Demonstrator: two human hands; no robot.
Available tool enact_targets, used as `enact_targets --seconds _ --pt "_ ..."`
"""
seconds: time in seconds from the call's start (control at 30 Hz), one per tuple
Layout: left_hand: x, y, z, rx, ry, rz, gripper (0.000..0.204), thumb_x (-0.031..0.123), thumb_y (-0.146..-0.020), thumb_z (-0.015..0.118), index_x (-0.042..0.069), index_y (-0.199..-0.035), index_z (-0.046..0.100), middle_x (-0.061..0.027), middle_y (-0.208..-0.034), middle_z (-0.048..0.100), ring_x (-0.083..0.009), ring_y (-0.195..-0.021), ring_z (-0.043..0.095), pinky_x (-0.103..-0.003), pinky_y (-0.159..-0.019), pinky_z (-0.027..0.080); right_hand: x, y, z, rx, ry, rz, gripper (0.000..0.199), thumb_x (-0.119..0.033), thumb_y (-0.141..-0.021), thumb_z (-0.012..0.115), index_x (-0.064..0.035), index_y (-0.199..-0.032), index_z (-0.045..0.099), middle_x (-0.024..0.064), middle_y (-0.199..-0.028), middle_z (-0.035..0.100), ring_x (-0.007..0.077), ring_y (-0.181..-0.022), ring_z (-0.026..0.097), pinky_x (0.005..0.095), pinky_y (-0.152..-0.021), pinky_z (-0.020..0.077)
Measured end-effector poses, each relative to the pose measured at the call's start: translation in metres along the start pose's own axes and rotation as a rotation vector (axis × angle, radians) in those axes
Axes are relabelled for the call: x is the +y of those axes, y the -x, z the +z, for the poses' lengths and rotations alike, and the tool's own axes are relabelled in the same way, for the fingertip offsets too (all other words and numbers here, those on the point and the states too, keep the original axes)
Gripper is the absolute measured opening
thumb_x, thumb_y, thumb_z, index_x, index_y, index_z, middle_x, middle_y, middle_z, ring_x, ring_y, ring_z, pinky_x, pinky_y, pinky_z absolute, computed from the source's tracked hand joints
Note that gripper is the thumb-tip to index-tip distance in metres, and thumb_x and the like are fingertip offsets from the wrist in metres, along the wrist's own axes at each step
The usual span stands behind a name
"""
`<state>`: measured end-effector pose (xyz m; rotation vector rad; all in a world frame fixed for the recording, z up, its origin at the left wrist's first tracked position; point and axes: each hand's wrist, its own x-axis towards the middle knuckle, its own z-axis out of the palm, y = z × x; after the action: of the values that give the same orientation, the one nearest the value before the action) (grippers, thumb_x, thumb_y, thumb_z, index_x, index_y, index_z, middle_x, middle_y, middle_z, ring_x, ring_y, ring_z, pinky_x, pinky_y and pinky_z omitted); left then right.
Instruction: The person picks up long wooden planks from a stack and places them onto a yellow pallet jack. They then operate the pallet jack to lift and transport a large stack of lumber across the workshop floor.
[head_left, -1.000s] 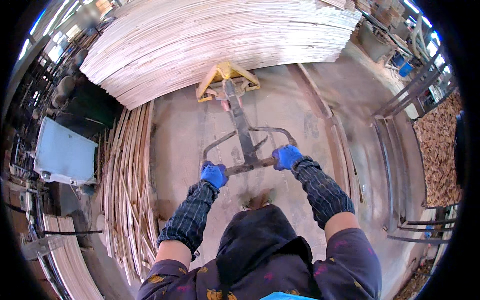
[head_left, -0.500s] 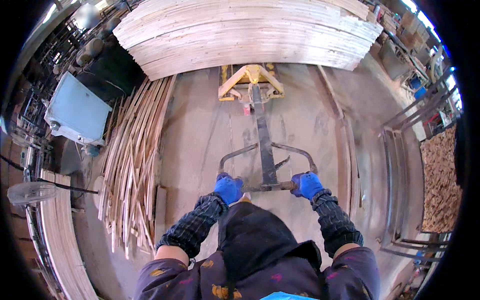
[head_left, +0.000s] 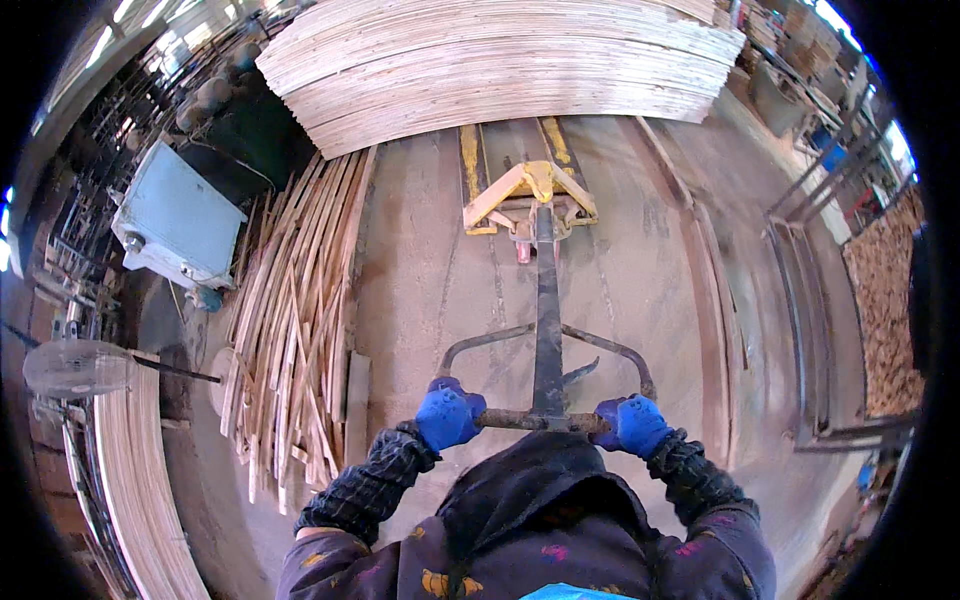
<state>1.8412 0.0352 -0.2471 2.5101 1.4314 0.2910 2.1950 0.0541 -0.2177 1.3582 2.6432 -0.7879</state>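
Observation:
Both my hands, in blue gloves, are closed round the ends of the handle of a yellow pallet jack (head_left: 538, 182). My left hand (head_left: 449, 416) wraps the left end of its dark crossbar, and my right hand (head_left: 634, 424) wraps the right end. The handle's long dark shaft (head_left: 547, 310) runs away from me to the yellow body. Beyond it, the two yellow forks reach toward a tall stack of pale boards (head_left: 500, 70); their far ends are hidden under the stack. A small curved lever (head_left: 581, 371) juts from the shaft near my right hand.
Long loose wood strips (head_left: 300, 320) lie in a heap on the floor at left, beside a pale blue metal cabinet (head_left: 180, 215) and a fan (head_left: 77, 368). A floor beam (head_left: 705, 290) runs along the right, with a metal rack (head_left: 800, 320) and stacked wood pieces (head_left: 885, 300) farther out.
The pallet jack has come back toward me, and more of its forks shows out from under the board stack. My hands and the crossbar sit closer to my body.

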Motion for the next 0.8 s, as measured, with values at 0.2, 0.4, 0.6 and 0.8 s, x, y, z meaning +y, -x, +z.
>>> enact_targets --seconds 0.2,0.4,0.6,0.8 --pt "-0.08 0.131 -0.061 0.235 -0.003 0.131 0.011 0.016 -0.063 0.07 0.014 -0.069 0.062 -0.0095 -0.073 0.062 -0.0345 -0.078 0.059 -0.048 -0.076 0.047 -0.16 0.01 0.032 0.046 -0.208 -0.179 0.045 -0.044 -0.082 0.063 -0.0078 -0.108 0.057 0.0212 -0.08 0.064 0.0407 -0.074 0.063 0.049 -0.065 0.0487" --pt "-0.098 0.183 -0.17 0.301 -0.074 0.047 0.022 0.013 -0.059 0.074 0.018 -0.076 0.061 -0.0081 -0.078 0.062 -0.0337 -0.084 0.06 -0.044 -0.083 0.048 -0.279 -0.006 0.01 -0.057 -0.285 -0.251 0.054 -0.043 -0.082 0.064 -0.0055 -0.119 0.053 0.023 -0.08 0.063 0.0417 -0.071 0.062 0.0492 -0.062 0.0481" --pt "-0.123 0.168 -0.239 0.52 -0.21 0.172 0.018 0.018 -0.067 0.072 0.014 -0.081 0.063 -0.0078 -0.082 0.063 -0.0302 -0.079 0.063 -0.04 -0.067 0.049 -0.315 -0.024 -0.058 -0.037 -0.337 -0.409 0.05 -0.041 -0.079 0.067 -0.0016 -0.109 0.056 0.0155 -0.073 0.063 0.0303 -0.061 0.062 0.0407 -0.057 0.0504" --pt "-0.142 0.105 -0.312 0.592 -0.292 0.094 0.026 0.013 -0.068 0.071 0.014 -0.091 0.062 -0.0093 -0.088 0.064 -0.0332 -0.087 0.062 -0.041 -0.073 0.05 -0.337 -0.035 -0.184 -0.136 -0.289 -0.255 0.036 -0.028 -0.081 0.069 -0.0009 -0.102 0.059 0.0089 -0.076 0.066 0.0144 -0.06 0.063 0.0302 -0.052 0.0521"
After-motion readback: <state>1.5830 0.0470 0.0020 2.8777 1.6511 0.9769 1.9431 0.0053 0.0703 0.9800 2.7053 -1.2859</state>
